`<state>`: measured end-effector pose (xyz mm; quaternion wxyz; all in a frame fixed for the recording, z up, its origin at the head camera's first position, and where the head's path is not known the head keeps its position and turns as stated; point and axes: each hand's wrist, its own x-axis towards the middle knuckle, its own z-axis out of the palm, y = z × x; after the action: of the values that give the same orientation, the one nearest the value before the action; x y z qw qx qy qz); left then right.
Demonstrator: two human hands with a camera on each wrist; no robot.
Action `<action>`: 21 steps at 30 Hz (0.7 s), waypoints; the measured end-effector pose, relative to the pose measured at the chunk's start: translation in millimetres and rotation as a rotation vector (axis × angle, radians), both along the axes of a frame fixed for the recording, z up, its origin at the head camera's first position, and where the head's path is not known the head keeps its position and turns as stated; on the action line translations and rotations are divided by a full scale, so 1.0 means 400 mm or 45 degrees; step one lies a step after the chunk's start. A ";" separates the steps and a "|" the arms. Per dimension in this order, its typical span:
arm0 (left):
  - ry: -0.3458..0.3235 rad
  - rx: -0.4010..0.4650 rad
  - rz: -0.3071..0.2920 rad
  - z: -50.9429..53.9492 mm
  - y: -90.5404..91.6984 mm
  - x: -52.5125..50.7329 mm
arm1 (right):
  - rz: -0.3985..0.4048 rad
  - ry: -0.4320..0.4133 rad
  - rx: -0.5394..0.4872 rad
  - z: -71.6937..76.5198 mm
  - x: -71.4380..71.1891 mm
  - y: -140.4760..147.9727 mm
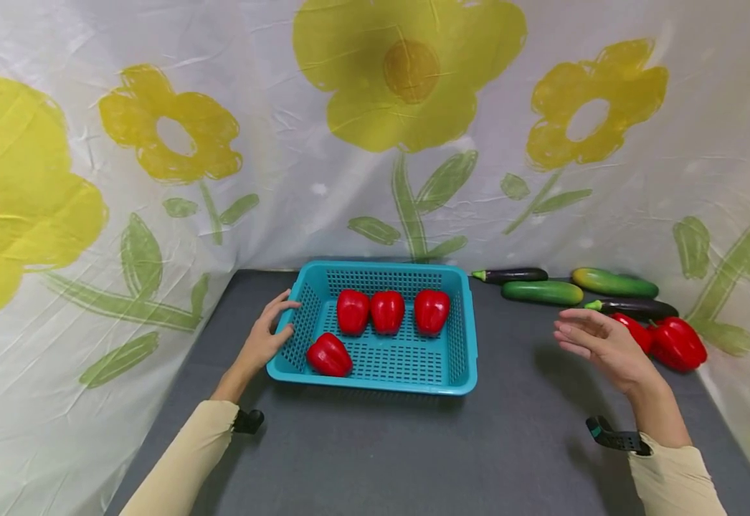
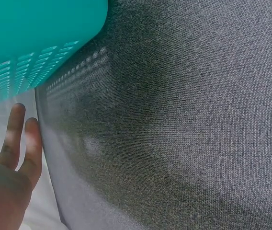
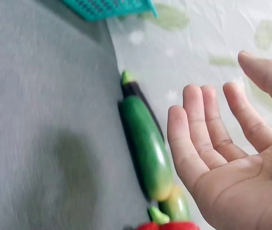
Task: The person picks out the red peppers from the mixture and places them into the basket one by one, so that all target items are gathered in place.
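A blue plastic basket (image 1: 375, 388) with slotted walls sits on the table. Inside it lie several red bell peppers, one of them (image 1: 329, 355) near the front left corner. My left hand (image 1: 265, 338) is at the basket's left rim, fingers loosely extended; whether they touch it I cannot tell. In the left wrist view, two fingers (image 2: 33, 148) show beside the basket wall. With nothing in it, my right hand (image 1: 610, 349) hovers over the table's right side, palm and spread fingers visible in the right wrist view. Closest to it are two red bell peppers (image 1: 678, 344), one partly hidden behind the hand.
Behind the right hand lie two green cucumber-like vegetables (image 1: 542, 292) with yellowish ends and two dark eggplants (image 1: 513, 275). They line the back right edge of the dark grey table (image 1: 375, 451). A white flowered cloth (image 1: 272, 143) hangs around the back and sides.
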<state>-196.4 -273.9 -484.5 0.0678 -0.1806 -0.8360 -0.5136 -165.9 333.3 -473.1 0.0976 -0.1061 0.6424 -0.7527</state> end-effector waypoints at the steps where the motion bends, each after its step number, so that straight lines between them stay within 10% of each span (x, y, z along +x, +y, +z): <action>1: -0.002 0.004 -0.001 0.001 0.001 0.000 | -0.002 0.003 -0.007 -0.002 0.002 0.012; 12: 0.006 0.004 0.004 0.003 0.002 0.001 | -0.004 0.081 -0.070 -0.013 0.009 0.102; 21: -0.006 0.018 0.020 -0.078 -0.029 -0.037 | -0.154 0.061 -0.041 0.002 0.014 0.153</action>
<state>-211.2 -285.5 -515.8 0.0711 -0.1723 -0.8339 -0.5195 -160.3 394.5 -472.3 0.0347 -0.0868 0.6376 -0.7647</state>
